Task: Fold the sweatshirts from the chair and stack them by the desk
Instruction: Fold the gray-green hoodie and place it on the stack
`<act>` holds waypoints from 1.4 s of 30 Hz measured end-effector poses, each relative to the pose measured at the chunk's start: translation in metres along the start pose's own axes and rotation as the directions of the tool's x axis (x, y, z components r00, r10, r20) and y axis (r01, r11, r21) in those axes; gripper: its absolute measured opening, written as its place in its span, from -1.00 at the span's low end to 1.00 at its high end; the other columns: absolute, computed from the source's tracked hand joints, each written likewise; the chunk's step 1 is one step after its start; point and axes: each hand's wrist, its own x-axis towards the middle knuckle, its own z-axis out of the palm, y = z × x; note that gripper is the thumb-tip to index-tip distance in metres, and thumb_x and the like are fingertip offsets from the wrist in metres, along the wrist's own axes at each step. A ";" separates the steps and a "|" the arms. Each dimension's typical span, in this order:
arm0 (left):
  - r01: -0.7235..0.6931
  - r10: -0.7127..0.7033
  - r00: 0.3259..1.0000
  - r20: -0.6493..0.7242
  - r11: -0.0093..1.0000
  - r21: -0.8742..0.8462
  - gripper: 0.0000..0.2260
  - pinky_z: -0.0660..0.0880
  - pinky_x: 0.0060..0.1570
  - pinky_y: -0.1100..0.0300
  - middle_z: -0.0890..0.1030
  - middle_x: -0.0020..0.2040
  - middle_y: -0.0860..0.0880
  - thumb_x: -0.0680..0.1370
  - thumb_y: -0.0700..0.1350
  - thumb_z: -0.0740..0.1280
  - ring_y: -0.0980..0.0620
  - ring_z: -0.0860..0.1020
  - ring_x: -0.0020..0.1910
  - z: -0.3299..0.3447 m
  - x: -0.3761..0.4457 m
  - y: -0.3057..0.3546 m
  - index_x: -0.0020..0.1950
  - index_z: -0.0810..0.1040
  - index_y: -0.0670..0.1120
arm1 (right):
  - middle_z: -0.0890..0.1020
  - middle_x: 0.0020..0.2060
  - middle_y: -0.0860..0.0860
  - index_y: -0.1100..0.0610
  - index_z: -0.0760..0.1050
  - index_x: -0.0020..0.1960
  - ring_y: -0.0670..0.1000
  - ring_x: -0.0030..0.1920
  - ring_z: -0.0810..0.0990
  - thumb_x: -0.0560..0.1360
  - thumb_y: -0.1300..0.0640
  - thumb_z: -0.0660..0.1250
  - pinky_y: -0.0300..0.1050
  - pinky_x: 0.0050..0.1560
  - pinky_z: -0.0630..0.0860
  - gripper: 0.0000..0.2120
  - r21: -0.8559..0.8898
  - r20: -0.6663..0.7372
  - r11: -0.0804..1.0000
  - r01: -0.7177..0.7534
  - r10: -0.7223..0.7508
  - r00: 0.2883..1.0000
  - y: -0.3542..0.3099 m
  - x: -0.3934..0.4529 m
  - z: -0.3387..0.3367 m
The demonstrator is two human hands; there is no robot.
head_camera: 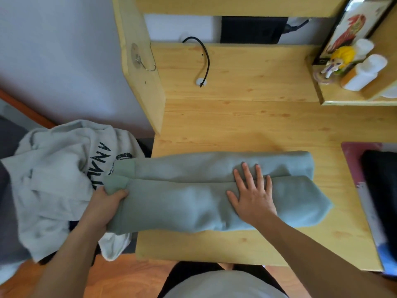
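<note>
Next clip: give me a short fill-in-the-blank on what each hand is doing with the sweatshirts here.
The right hand lies ____ on the folded sage-green fleece sweatshirt.
The left hand grips that sweatshirt's ribbed ____.
The pale grey printed sweatshirt lies crumpled to the ____ of the light wooden desk.

Missing words: flat; cuff; left

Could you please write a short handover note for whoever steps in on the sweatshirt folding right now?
Left hand: gripping the cuff end of the green sweatshirt at the desk's left edge.
Right hand: pressing flat on its middle, fingers spread.
Done: green one folded into a long band, sleeves laid along it.
Left: fold it crosswise, then fold the grey printed sweatshirt heaped to the left, and stack both.
</note>
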 end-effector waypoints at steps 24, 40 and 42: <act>-0.284 0.252 0.951 0.181 0.942 0.177 -0.79 0.61 0.00 -0.14 0.63 0.04 -0.05 0.57 -0.09 0.42 -0.06 0.64 -0.02 0.191 -0.181 0.119 0.13 0.44 0.04 | -0.15 0.63 -0.07 -0.21 -0.05 0.62 0.18 0.62 -0.15 0.51 -0.37 -0.36 0.16 0.54 0.04 -0.29 0.144 0.113 0.965 0.221 -0.238 0.965 0.174 0.007 -0.008; -0.338 0.279 0.940 0.195 0.695 0.634 -0.66 0.53 0.07 -0.04 0.60 0.17 -0.10 0.61 0.03 0.28 -0.21 0.61 0.15 0.447 -0.194 0.038 0.29 0.28 -0.06 | 0.67 0.10 0.00 0.06 0.62 0.14 0.05 0.14 0.60 0.61 0.22 0.19 -0.13 0.00 0.45 -0.74 0.782 0.028 0.618 -0.081 0.094 0.995 0.256 -0.005 -0.051; -0.370 0.237 0.924 0.299 0.751 0.547 -0.50 0.47 0.19 0.02 0.46 0.34 -0.07 0.59 0.02 0.30 -0.14 0.53 0.28 0.446 -0.197 0.030 0.47 0.24 -0.04 | 0.68 -0.14 -0.01 0.05 0.58 -0.05 0.08 -0.08 0.64 0.59 0.12 0.19 -0.02 -0.10 0.55 -0.81 0.846 0.099 0.503 -0.178 0.180 0.979 0.246 -0.023 -0.057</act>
